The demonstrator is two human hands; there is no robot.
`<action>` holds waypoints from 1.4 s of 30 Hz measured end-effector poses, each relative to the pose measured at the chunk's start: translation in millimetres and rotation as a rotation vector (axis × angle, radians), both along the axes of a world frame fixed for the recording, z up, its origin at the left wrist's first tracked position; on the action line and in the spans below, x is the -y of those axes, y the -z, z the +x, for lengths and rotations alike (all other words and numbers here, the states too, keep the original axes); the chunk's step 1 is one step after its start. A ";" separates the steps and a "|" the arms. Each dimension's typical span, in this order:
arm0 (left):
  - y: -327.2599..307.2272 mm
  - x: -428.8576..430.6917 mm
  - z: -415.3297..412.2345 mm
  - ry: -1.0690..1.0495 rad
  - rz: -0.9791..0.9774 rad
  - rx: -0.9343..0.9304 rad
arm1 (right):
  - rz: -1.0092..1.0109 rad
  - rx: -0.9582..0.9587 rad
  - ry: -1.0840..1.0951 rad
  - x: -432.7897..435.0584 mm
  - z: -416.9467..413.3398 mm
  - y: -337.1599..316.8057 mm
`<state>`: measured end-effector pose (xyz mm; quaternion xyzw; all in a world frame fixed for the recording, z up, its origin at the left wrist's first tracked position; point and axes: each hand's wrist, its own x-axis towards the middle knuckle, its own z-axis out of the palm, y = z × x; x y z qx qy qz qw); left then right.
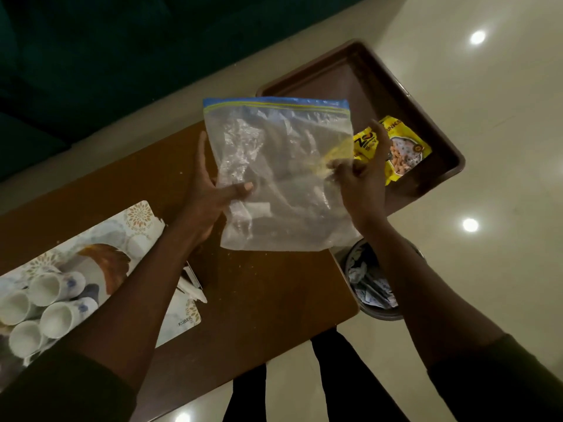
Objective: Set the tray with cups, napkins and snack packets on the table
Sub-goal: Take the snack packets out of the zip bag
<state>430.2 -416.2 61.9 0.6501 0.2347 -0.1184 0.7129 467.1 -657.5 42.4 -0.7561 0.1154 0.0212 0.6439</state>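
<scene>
Overhead, a person holds a clear zip-top plastic bag point(283, 178) up between both hands above a brown wooden table point(259, 300). The left hand point(210, 190) grips the bag's left edge, thumb pressed across the front and fingers behind the plastic. The right hand point(361, 178) pinches the bag's right side, fingers curled into the film. The bag's blue seal strip runs along its top edge, and the bag looks empty.

Beyond the bag, a dark brown tray point(432, 123) sits at the far right end of the table, its corner jutting past the edge. A yellow snack packet point(405, 150) lies in the tray, partly hidden by the right hand and the bag.

At the table's left end, four white cups point(58, 303) lie on their sides, clustered together on a patterned placemat point(134, 220). A small white object point(193, 292) rests just beside the left forearm; what it is cannot be told. A round bin point(373, 287) holding crumpled paper stands on the pale floor point(487, 269) next to the table's near right corner.
</scene>
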 end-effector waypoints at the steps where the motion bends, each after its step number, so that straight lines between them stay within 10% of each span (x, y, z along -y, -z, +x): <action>1: -1.3 0.4 -0.4 0.006 0.015 0.040 | -0.049 0.032 0.018 -0.1 1.7 -1.2; 13: -1.1 -19.6 2.1 0.675 0.675 -0.103 | -0.352 -0.185 -0.571 -15.1 17.3 -8.6; 24: 3.6 -16.9 -3.0 0.230 1.200 0.141 | -0.799 0.360 -0.421 -4.7 17.2 -12.1; 30: -0.4 -1.9 -2.7 0.239 0.786 -0.050 | -0.479 0.183 -0.351 0.7 15.2 -8.9; 42: -0.1 89.2 5.3 0.192 0.030 -0.438 | -0.647 0.279 -0.326 -22.4 -61.4 15.6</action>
